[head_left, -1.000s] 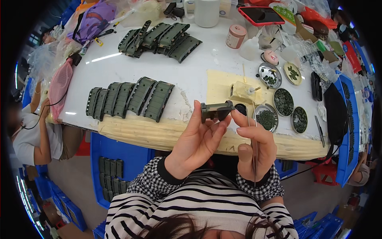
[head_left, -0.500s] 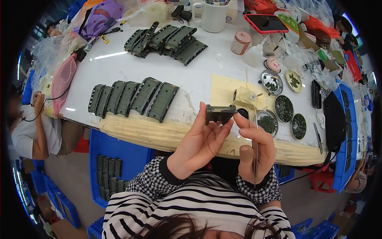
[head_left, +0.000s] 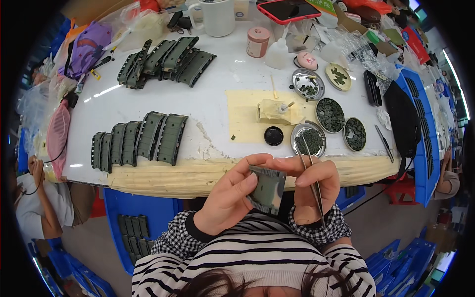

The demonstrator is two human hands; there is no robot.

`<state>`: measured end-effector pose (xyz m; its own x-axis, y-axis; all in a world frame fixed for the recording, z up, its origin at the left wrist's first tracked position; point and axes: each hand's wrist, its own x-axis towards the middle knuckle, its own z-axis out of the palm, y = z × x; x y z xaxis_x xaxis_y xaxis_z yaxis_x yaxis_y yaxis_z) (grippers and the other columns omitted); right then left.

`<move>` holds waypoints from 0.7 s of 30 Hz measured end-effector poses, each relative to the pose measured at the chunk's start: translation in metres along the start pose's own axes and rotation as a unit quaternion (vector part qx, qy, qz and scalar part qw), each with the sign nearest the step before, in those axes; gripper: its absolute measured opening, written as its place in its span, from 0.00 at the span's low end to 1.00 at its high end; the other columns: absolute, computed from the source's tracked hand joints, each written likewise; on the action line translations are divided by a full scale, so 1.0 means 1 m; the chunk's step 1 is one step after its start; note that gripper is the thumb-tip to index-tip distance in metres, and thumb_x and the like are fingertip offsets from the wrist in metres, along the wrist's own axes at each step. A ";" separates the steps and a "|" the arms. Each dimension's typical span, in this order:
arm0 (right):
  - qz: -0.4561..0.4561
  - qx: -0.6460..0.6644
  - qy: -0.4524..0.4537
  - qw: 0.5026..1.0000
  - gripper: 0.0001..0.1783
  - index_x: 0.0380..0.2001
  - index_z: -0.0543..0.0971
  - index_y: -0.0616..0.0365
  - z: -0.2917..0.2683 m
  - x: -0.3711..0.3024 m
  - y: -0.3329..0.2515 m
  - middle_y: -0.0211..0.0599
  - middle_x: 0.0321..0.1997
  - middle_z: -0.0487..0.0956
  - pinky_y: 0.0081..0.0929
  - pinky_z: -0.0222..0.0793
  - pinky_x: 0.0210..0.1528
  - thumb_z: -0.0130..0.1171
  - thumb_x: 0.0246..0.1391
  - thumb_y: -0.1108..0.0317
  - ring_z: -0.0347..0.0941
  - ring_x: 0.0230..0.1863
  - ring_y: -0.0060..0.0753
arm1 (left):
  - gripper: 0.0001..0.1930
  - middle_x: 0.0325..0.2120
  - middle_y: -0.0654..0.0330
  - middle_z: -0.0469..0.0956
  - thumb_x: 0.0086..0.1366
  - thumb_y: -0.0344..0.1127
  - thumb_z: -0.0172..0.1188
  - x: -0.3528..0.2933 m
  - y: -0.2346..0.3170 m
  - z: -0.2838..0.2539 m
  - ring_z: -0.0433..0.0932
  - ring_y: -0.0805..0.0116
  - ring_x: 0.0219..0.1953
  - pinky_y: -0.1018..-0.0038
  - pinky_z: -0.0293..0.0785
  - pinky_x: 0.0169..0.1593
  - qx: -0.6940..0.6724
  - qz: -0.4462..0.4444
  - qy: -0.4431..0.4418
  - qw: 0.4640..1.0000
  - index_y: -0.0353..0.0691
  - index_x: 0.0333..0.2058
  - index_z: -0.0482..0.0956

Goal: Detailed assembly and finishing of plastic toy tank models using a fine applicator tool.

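Row of green track pieces (head_left: 140, 140) far left on table (head_left: 213, 106), my left hand (head_left: 228, 198) closed around green track piece (head_left: 267, 189) near my chest, my right hand (head_left: 311, 190) pinching its top edge, tweezers (head_left: 310, 178) tucked in fingers, small dishes (head_left: 330, 115) far right

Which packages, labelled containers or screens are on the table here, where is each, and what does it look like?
Phone: far edge of the table, red case, dark screen.
Pink jar: beside the white mug, small cylinder with a label band.
Squeeze bottle: right of the jar, translucent white.
Clear plastic bags: far right, crumpled.
Purple bag: far left corner.
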<state>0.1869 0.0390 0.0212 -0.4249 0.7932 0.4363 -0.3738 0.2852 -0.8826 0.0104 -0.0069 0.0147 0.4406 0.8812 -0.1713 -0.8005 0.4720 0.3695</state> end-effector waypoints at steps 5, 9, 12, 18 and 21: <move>0.031 -0.026 0.032 0.999 0.31 0.37 0.67 0.54 -0.001 -0.007 -0.018 0.59 0.47 0.77 0.42 0.76 0.47 0.64 0.45 0.40 0.78 0.46 0.50 | 0.25 0.42 0.58 0.76 0.64 0.34 0.60 0.000 -0.015 -0.022 0.76 0.70 0.45 0.75 0.73 0.49 0.065 -0.054 -0.083 0.993 0.38 0.56 0.62; -0.065 -0.132 0.087 0.985 0.43 0.43 0.70 0.59 -0.029 0.001 -0.012 0.62 0.49 0.75 0.46 0.70 0.53 0.34 0.51 0.27 0.75 0.50 0.53 | 0.27 0.35 0.62 0.73 0.59 0.36 0.66 -0.003 -0.012 -0.019 0.69 0.77 0.29 0.75 0.74 0.40 -0.060 -0.068 -0.064 0.994 0.39 0.55 0.67; -0.018 -0.478 0.149 0.866 0.43 0.44 0.77 0.63 -0.053 0.023 -0.034 0.55 0.61 0.67 0.43 0.48 0.68 0.21 0.65 0.37 0.60 0.65 0.50 | 0.20 0.38 0.61 0.76 0.66 0.39 0.58 -0.005 -0.001 -0.007 0.75 0.71 0.34 0.74 0.77 0.40 -0.103 0.020 0.103 0.989 0.40 0.53 0.70; 0.041 -0.602 0.033 0.797 0.05 0.33 0.79 0.62 -0.113 0.039 -0.013 0.38 0.29 0.75 0.28 0.70 0.32 0.54 0.54 0.78 0.76 0.29 0.35 | 0.25 0.51 0.52 0.73 0.63 0.29 0.59 -0.013 0.010 -0.022 0.76 0.64 0.51 0.66 0.73 0.56 -0.070 0.096 0.057 0.991 0.35 0.58 0.64; 0.088 -0.568 0.011 0.818 0.07 0.32 0.78 0.65 -0.118 0.047 -0.001 0.40 0.31 0.75 0.25 0.66 0.32 0.56 0.46 0.81 0.72 0.29 0.34 | 0.27 0.49 0.53 0.75 0.60 0.22 0.59 -0.010 0.016 -0.020 0.77 0.66 0.48 0.69 0.77 0.51 0.031 0.080 0.081 0.993 0.34 0.58 0.64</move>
<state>0.2649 0.1396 0.0220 -0.3698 0.8818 0.2926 0.7050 0.4714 -0.5298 -0.0148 -0.0079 0.0038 0.2345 0.9399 -0.2481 -0.8265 0.3271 0.4582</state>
